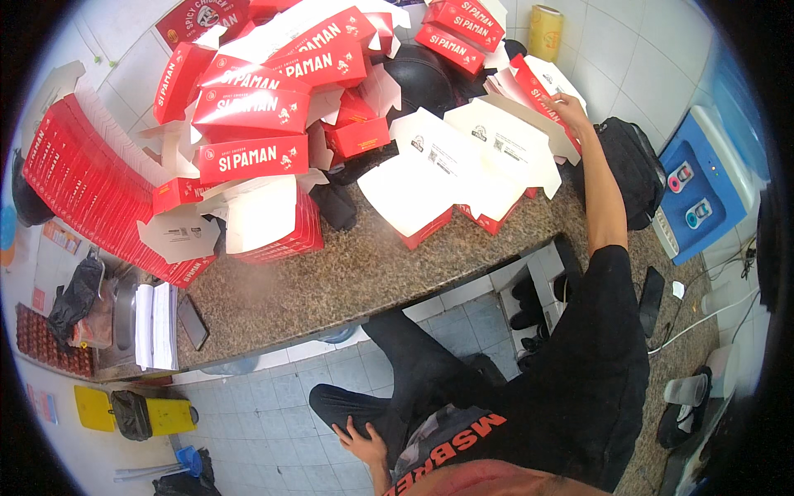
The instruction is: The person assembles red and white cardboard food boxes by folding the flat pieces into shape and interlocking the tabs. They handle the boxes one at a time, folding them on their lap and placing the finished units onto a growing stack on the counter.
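Note:
At the far right of the counter, my right hand [571,116] has its fingers closed over the edge of a red and white cardboard food box [538,91]. The arm is stretched out, and the box leans among other folded boxes there. My left hand [362,442] rests on my thigh with its fingers spread, holding nothing. Between the two, nearer the counter's front edge, two stacks of boxes [418,169] [500,149] have their white lids up. A large heap of folded red boxes [252,116] fills the back left.
A long nested row of red box blanks [91,190] curves down the left side. A phone [193,322] and a paper stack [155,326] lie below it. Right of my arm are a black bag [624,169] and a blue water dispenser [707,186]. The speckled counter [331,281] ends above my legs.

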`<act>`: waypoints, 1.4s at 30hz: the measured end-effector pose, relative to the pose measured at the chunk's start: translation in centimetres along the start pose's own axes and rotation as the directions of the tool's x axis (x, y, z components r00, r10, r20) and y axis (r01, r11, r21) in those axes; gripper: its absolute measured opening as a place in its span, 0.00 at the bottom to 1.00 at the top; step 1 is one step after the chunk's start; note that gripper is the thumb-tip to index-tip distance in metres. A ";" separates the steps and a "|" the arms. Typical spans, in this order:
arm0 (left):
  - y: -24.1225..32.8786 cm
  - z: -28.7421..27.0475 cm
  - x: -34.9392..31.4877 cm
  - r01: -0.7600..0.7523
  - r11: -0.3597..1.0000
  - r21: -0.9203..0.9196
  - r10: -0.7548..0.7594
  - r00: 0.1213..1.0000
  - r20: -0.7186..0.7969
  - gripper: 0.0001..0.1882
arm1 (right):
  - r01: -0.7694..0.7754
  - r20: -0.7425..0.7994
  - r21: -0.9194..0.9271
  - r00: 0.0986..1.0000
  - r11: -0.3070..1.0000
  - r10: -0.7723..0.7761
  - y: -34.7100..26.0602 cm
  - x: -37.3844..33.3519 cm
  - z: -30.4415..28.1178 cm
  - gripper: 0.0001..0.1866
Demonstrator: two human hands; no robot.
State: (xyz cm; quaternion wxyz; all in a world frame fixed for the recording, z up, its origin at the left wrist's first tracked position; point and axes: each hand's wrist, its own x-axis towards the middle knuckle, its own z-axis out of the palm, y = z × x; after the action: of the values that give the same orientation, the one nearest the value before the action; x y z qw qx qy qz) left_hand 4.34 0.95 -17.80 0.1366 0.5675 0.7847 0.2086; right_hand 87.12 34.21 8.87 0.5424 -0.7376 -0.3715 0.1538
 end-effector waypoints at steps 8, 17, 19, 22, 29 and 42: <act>0.0 -0.3 -0.4 -0.007 1.000 -0.002 0.007 1.000 -0.004 0.29 | 0.115 -0.751 -0.456 0.482 0.882 -0.451 -5.7 1.6 -0.8 0.14; 6.7 -7.8 6.2 -0.164 0.934 -0.317 0.113 0.979 -0.172 0.27 | 0.810 -0.252 -0.334 0.416 0.482 -0.874 -20.1 -14.3 3.1 0.16; 11.8 -13.2 8.1 -0.329 0.903 -0.278 0.259 0.930 -0.261 0.30 | 0.856 -0.047 -0.220 0.469 0.467 -0.882 -20.9 -21.5 6.0 0.14; 17.4 -21.4 8.1 -0.576 0.805 -0.141 0.426 0.727 -0.538 0.36 | 0.919 0.278 0.357 0.068 0.169 -0.958 -27.4 -35.4 12.5 0.10; 15.0 -29.7 5.1 -0.733 0.680 0.010 0.733 0.680 -0.002 0.15 | 0.525 0.552 0.793 -0.409 0.308 -0.726 -25.6 -46.8 23.0 0.16; 8.9 -13.9 0.1 0.613 0.410 -0.675 0.505 0.464 0.728 0.13 | 0.503 0.869 0.495 -0.300 0.709 -0.394 -19.2 -56.9 22.9 0.16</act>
State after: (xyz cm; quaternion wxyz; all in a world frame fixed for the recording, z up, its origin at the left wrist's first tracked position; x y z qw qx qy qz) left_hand 5.44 1.01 -1.29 0.8115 0.3774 0.3591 0.2648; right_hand 26.91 11.83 8.12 0.0862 -0.2060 -0.8910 0.3952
